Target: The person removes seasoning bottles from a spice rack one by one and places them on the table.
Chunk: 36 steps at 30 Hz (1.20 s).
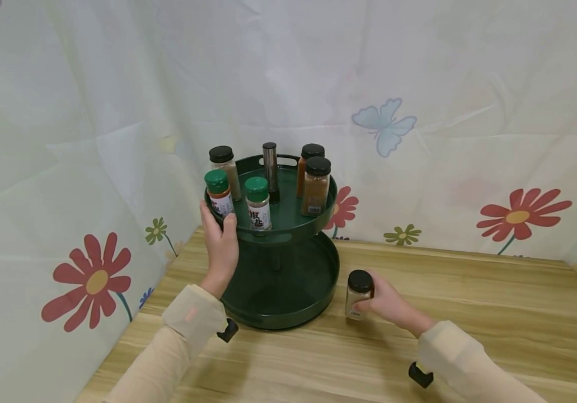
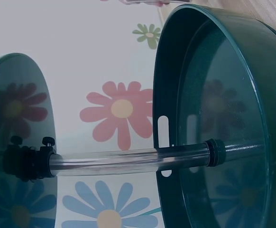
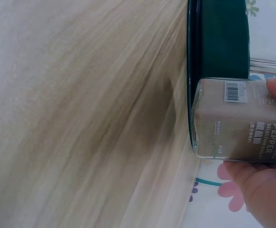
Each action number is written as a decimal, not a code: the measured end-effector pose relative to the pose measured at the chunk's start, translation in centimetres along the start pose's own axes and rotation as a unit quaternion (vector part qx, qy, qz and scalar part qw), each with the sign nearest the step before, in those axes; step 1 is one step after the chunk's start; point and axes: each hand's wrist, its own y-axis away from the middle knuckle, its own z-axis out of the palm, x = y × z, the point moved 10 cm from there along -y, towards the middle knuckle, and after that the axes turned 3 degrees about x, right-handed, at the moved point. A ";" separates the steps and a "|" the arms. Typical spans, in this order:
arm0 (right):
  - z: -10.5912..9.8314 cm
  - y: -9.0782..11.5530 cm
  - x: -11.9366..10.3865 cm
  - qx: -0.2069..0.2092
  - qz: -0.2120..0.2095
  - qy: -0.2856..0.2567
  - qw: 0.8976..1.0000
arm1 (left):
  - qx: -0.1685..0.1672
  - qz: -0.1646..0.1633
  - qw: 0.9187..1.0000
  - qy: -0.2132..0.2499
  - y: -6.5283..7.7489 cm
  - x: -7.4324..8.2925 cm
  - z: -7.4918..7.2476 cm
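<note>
My right hand (image 1: 386, 299) grips a spice jar (image 1: 357, 295) with a black lid, held upright just above the table. In the right wrist view, the jar (image 3: 240, 118) shows a "Salt and Pepper" label, with the thumb and fingers on opposite sides. My left hand (image 1: 221, 243) rests against the left front of the upper tier (image 1: 288, 238) of a dark green two-tier rack, fingers straight along its outside. Beside that hand, a green-capped seasoning bottle (image 1: 219, 193) stands on the tier. The left wrist view mostly shows the rack's lower tier (image 2: 266, 118) and clear post (image 2: 105, 162).
Another green-capped bottle (image 1: 258, 207) and several black-lidded jars, one brown (image 1: 315, 187), stand on the upper tier around a central post (image 1: 270, 168). The bottom tier (image 1: 288, 322) sits on a wooden table (image 1: 469, 296). Flowered cloth (image 1: 444, 168) hangs behind.
</note>
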 end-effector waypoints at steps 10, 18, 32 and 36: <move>0.1 -0.1 0.8 0.006 0.010 0.003 1.000 | 0.003 0.002 1.000 0.000 0.0 0.0 0.0; 0.2 0.0 1.3 0.004 0.025 -0.001 1.000 | 0.004 0.003 1.000 0.004 0.0 0.1 0.0; 0.3 0.4 2.1 0.012 0.034 -0.001 0.999 | 0.008 0.008 1.000 0.005 0.1 0.4 -0.1; 0.2 0.4 2.0 0.012 0.029 0.002 1.000 | 0.009 0.007 1.000 0.004 0.1 0.4 -0.1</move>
